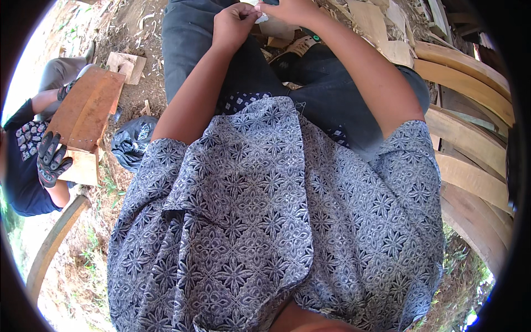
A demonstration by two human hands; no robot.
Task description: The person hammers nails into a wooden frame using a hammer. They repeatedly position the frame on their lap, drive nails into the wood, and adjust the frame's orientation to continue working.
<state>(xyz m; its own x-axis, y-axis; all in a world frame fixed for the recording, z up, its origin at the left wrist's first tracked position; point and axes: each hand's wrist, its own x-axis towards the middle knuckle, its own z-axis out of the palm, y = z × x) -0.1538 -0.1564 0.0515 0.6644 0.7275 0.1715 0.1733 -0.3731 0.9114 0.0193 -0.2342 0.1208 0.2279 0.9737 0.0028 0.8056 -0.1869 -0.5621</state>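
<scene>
My left hand (pixel 235 25) and my right hand (pixel 293 10) meet at the top of the view, above my knees in dark trousers. Both pinch a small whitish object (pixel 261 16) between their fingertips; most of it is hidden by the fingers and cut by the frame's top edge. My forearms run down to the sleeves of a blue-and-white patterned shirt (pixel 265 221) that fills the lower middle. A sandalled foot (pixel 296 50) shows between my legs on wood scraps.
At the left another person in dark gloves (pixel 51 157) holds a curved brown wooden panel (pixel 86 108). A black bag (pixel 131 143) lies on the dirt beside it. Curved wooden planks (pixel 470 127) are stacked at the right; wood offcuts (pixel 381 27) litter the top.
</scene>
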